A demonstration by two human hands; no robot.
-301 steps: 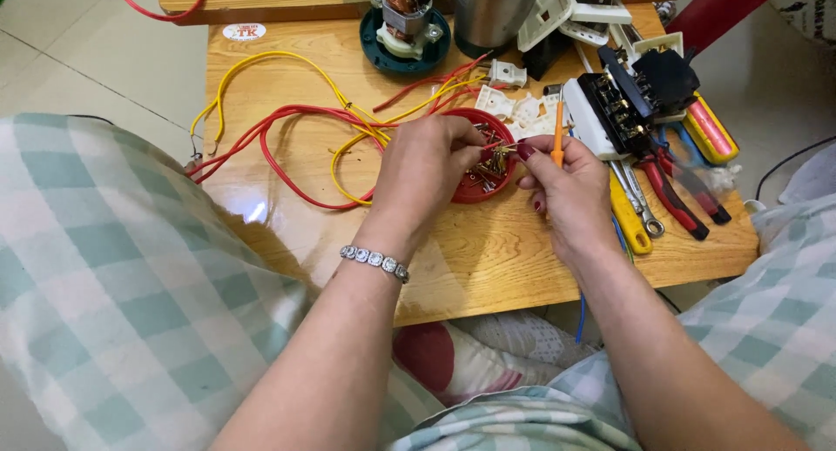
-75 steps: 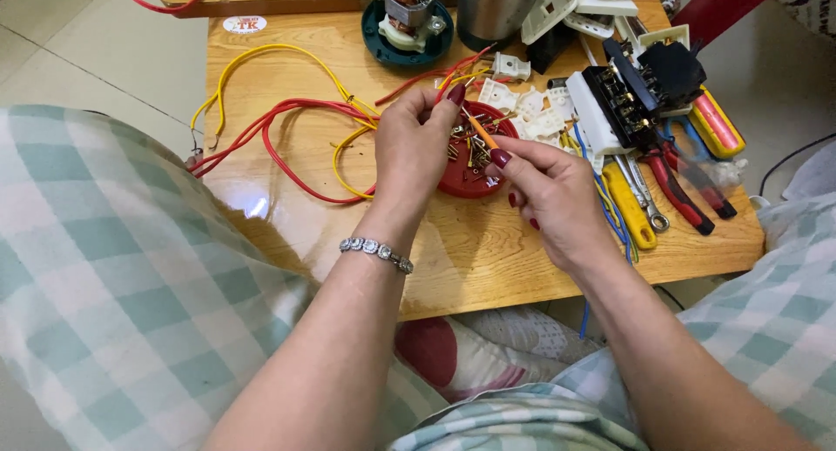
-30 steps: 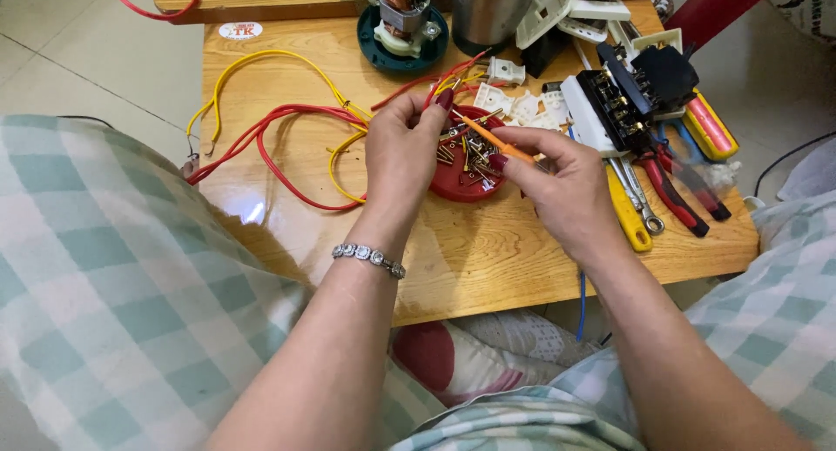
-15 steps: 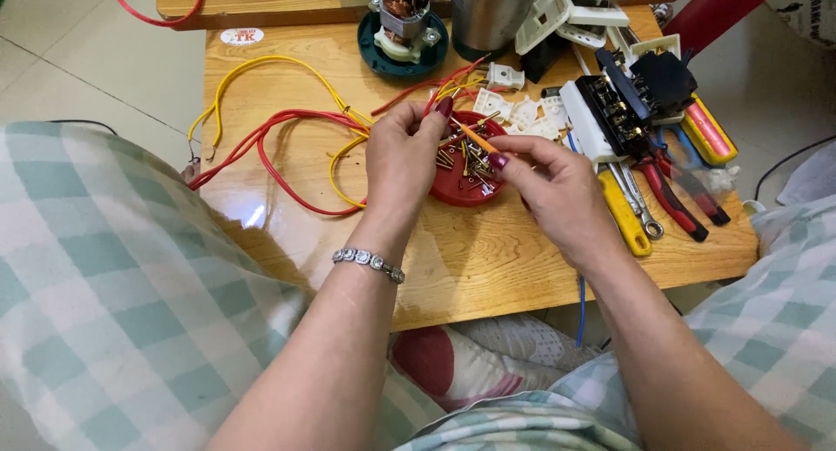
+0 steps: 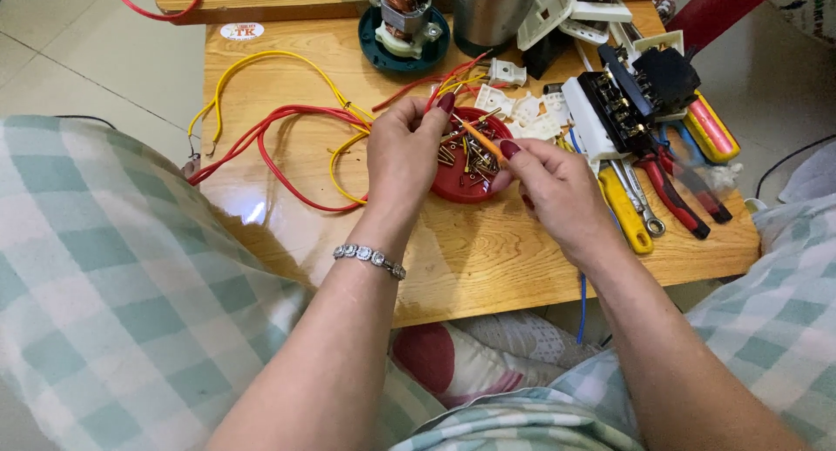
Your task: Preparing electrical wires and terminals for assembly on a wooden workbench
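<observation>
My left hand [image 5: 402, 153] is raised over the left rim of a red dish [image 5: 461, 183] of small brass screws, its fingertips pinched on something too small to make out. My right hand [image 5: 554, 190] grips a thin orange screwdriver [image 5: 481, 138] whose tip points up-left to the left fingertips. Red and yellow wires [image 5: 287, 124] loop across the wooden table [image 5: 488, 251] left of the dish.
A motor on a green base [image 5: 403, 24] and a steel cylinder [image 5: 488, 11] stand at the back. White plastic parts [image 5: 522, 111], a black terminal block [image 5: 623, 103], pliers [image 5: 675, 190], a wrench and yellow-handled tools [image 5: 627, 212] crowd the right side. Checked fabric covers my knees.
Ten seconds ago both hands were in the dish, the screwdriver upright. Since then the left hand lifted and the screwdriver tip swung to its fingertips; over the last second the right hand shifted slightly.
</observation>
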